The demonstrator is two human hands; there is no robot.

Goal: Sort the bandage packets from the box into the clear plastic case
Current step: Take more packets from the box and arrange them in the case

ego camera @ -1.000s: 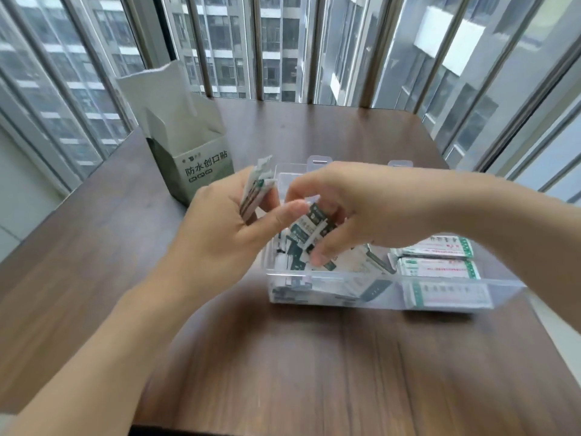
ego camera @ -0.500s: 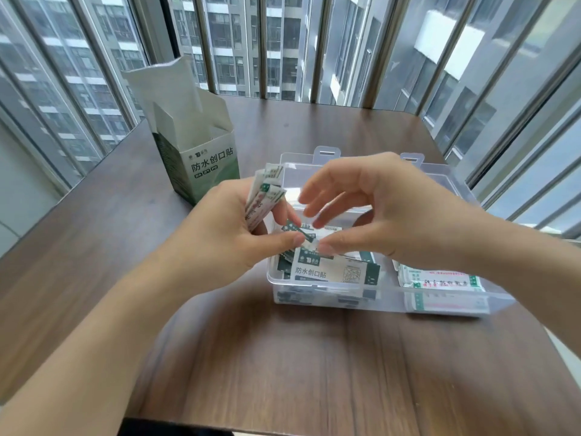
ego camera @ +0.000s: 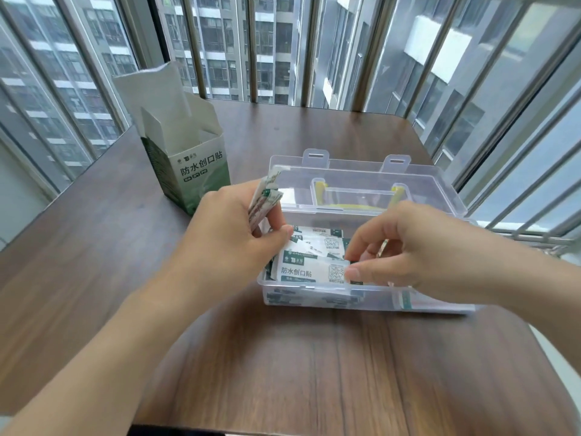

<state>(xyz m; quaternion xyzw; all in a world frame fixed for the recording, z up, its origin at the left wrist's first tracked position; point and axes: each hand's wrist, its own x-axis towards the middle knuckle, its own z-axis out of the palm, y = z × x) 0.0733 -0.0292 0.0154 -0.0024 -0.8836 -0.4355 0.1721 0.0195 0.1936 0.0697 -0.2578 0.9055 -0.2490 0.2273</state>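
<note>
Several packets (ego camera: 262, 204) fan from left hand (ego camera: 234, 234), above case (ego camera: 314, 297).

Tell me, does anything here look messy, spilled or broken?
Nothing looks broken or spilled. The bandage packets in the clear plastic case lie overlapping at slightly different angles, not in a neat stack. The bandage box stands upright, its top flaps open. The left hand holds a small bunch of packets; the right hand pinches the top packet.

Single view — head-worn wide-angle camera, looking forward and down across the wooden table (ego camera: 283, 372) toward the barred windows (ego camera: 283, 48); sitting close over the clear case (ego camera: 361, 298), both forearms entering from the bottom edge.
</note>
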